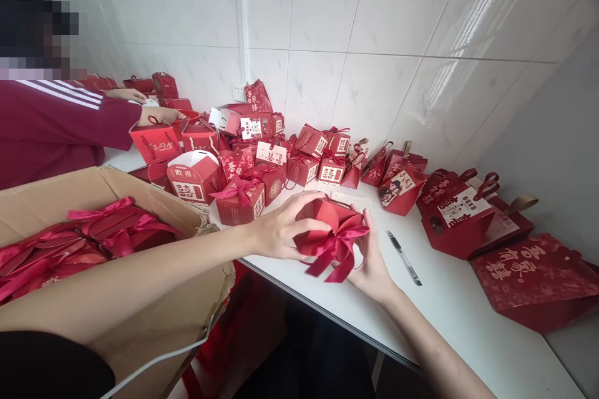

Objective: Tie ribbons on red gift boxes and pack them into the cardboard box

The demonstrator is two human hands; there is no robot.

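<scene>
Between my two hands is a small red gift box (306, 242) tied with a dark pink ribbon bow (337, 238). My left hand (281, 227) grips its left side, fingers across the top and edge. On the opposite side, my right hand (372, 259) closes around the box, with part of the fingers hidden behind it. The box is held over the front edge of the white table (449, 318), its bow facing me. Just behind it lies a sheet of printed paper (353, 201). A black pen (405, 257) rests to the right of my right hand.
Many red gift boxes (238, 199) crowd the table's back and left. Larger red boxes (538, 280) stand at right. A cardboard carton (154, 330) at left holds ribboned boxes (135, 230). A person in a maroon sleeve (70, 118) reaches among boxes beyond it. A tiled wall (388, 6) backs the table.
</scene>
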